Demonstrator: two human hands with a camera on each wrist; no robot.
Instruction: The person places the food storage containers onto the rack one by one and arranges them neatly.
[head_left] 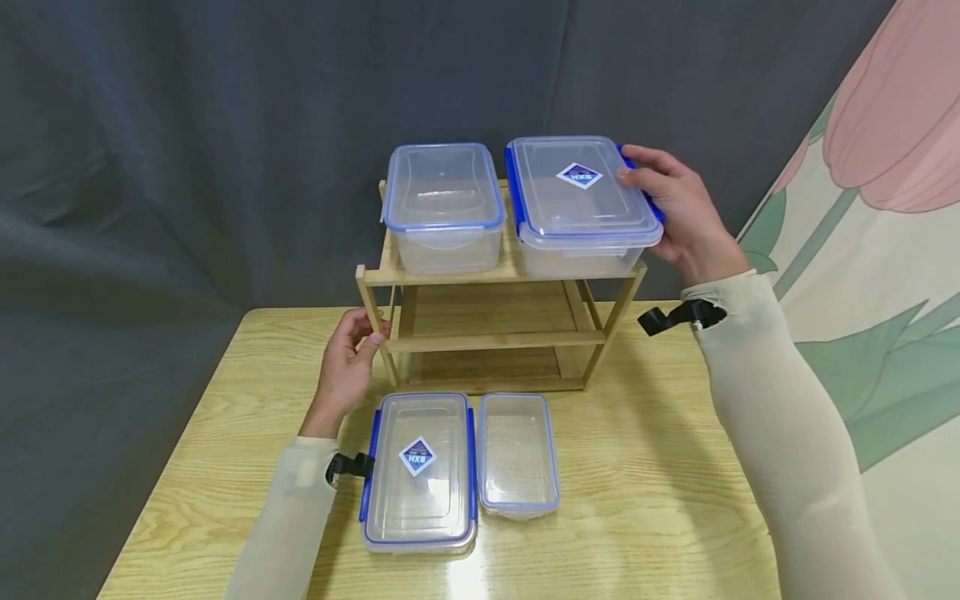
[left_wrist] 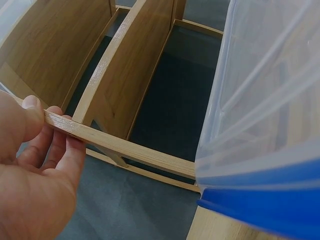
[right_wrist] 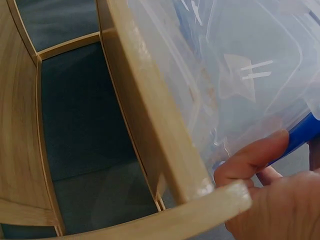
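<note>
A wooden rack (head_left: 495, 342) with several shelves stands on the table. My left hand (head_left: 347, 367) pinches its front left leg (left_wrist: 120, 142) between thumb and fingers. On the top shelf, toward the right, is a large clear food container (head_left: 585, 208) with blue side clips and a diamond label on its lid. My right hand (head_left: 686, 212) grips its right side, thumb low and fingers by the blue clip (right_wrist: 302, 134). Whether its base rests fully on the shelf I cannot tell. Left of it sits a clear food container (head_left: 450, 250) with a light-blue rim.
On the table (head_left: 645, 500) before the rack lie two more containers side by side: a labelled one with blue clips (head_left: 420, 500) and a smaller one (head_left: 517, 450). A dark curtain (head_left: 300, 150) hangs behind. Flower-patterned fabric (head_left: 885, 250) is at the right.
</note>
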